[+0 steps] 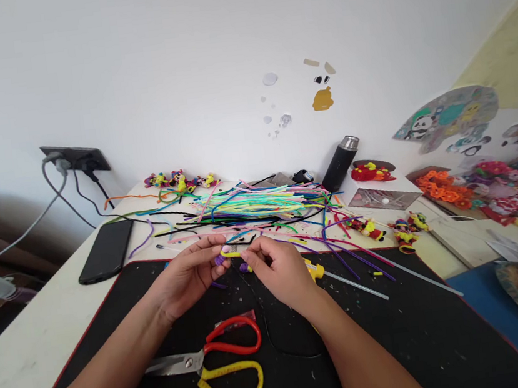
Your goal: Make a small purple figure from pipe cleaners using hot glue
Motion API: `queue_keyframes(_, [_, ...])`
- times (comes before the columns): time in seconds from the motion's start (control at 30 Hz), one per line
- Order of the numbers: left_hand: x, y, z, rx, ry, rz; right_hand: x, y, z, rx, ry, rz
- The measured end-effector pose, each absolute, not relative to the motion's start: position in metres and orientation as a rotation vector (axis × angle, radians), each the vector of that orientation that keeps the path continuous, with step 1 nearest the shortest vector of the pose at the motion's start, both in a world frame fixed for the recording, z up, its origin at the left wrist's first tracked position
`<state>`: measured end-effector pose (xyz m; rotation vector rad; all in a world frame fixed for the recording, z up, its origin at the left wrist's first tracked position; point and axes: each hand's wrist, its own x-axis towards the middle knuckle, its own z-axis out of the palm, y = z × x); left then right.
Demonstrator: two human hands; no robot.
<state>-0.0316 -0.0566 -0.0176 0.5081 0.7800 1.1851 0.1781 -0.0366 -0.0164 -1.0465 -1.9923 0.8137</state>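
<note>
My left hand [189, 279] pinches a small coiled purple pipe cleaner piece [220, 260] with a pink bit at its top. A short yellow pipe cleaner [233, 254] runs from this piece to the fingertips of my right hand [284, 274], which are closed on its other end. Under the right fingers shows another small purple piece [245, 268], partly hidden. Scissors [233, 348] with one red and one yellow handle lie below my hands on the black mat [400, 340]. Beyond the right hand is a yellow glue gun [314, 270], mostly covered, with a glue stick [356, 285].
A heap of colourful pipe cleaners [260, 203] lies along the back. A phone [106, 252] is at left, a black flask [341, 164] leans at the back right near a white box [382, 194]. Small finished figures [404, 236] lie at right; a wall socket [76, 158] has cables.
</note>
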Motion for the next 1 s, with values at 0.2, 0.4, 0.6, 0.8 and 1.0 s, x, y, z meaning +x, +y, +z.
queue_keyframes(0.2, [-0.03,-0.058,-0.015,0.481,0.767,1.17,0.178,-0.036,-0.016,-1.036,-1.982,0.821])
queue_keyframes(0.4, [-0.029,-0.059,-0.015,0.47,0.733,1.151,0.179,-0.038,-0.016,-1.037,-1.969,0.817])
queue_keyframes(0.6, [-0.027,-0.062,-0.017,0.489,0.688,1.125,0.178,-0.039,-0.014,-1.023,-1.957,0.833])
queue_keyframes(0.8, [-0.023,-0.066,-0.013,0.487,0.66,1.109,0.178,-0.04,-0.012,-1.011,-1.966,0.853])
queue_keyframes(1.0, [-0.022,-0.068,-0.016,0.528,0.611,1.06,0.177,-0.043,-0.013,-1.003,-1.965,0.9])
